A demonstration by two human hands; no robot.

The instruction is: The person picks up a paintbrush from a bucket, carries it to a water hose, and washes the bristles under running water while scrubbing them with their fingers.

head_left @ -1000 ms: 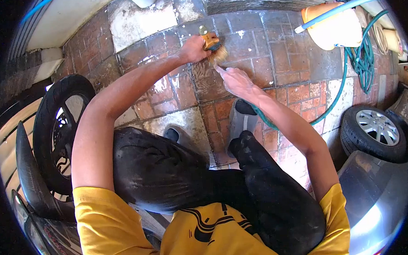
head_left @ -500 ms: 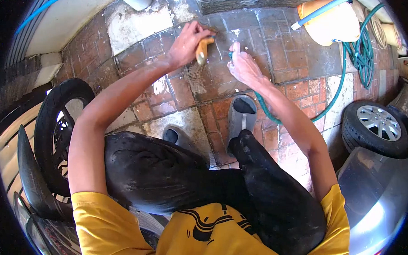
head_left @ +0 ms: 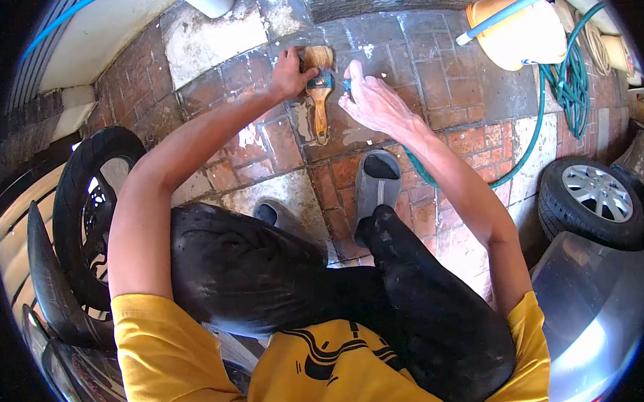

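Note:
A paintbrush [head_left: 319, 103] with a wooden handle, a blue-green band and pale bristles is above the wet paving, its bristles pointing away from me. My left hand [head_left: 290, 75] grips it from the left side near the band, thumb across the edge. To the right, my right hand [head_left: 377, 103] is closed around the end of a green garden hose [head_left: 530, 167]; just a bit of that end shows at the fingers, with the index finger stretched forward. The hose runs from beneath my right forearm toward the right. No water stream can be made out clearly.
Brick and stone paving [head_left: 284, 142] shows wet patches. A pale bucket [head_left: 525, 38] with a blue pipe [head_left: 517, 11] across it stands at upper right, beside coiled hose. A car wheel [head_left: 595, 198] lies at right; a motorcycle tyre [head_left: 70, 210] stands at left. A white pipe [head_left: 212, 2] is at the top.
The paintbrush has turned in my left hand, so its bristles now point away and its full length shows. My right hand has shifted slightly left, closer to the brush.

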